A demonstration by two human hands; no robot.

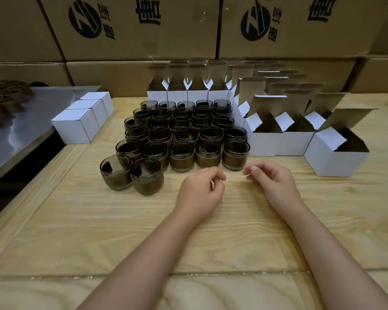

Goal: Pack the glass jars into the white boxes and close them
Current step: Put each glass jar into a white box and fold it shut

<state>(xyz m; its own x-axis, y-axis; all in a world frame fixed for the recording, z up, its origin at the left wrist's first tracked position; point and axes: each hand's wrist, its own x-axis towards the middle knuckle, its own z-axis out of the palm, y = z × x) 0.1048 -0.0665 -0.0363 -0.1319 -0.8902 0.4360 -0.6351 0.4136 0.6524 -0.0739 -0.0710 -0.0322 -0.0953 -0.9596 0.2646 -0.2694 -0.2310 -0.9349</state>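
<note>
Both hands are resting on the wooden table (126, 222), empty, fingers loosely curled in and gripping nothing. The left hand (201, 192) and right hand (270, 179) sit close together, fingertips nearly facing each other with a small gap between.

Just past the fingertips is the front row of the glass jars (184, 133), dark smoked glass with a brown band around the lower half. The nearest jar (235, 155) is right in front of the gap between the two hands, almost touching distance from the right thumb. Off to the left of the left hand, two jars stick out from the pack, the front left jar (115, 172) being closest to the table edge. The rest are bunched in rows going back.

To the right of the right hand there's an open white box (336, 156), flaps up, then more open boxes (278, 139) lined up beyond it and wrapping around behind the jars.

Further left of the left hand, three closed white boxes (76, 128) sit in a row at the table edge, next to a metal surface (20, 135).

Way at the back, big cardboard cartons (143, 30) stacked like a wall.
</note>
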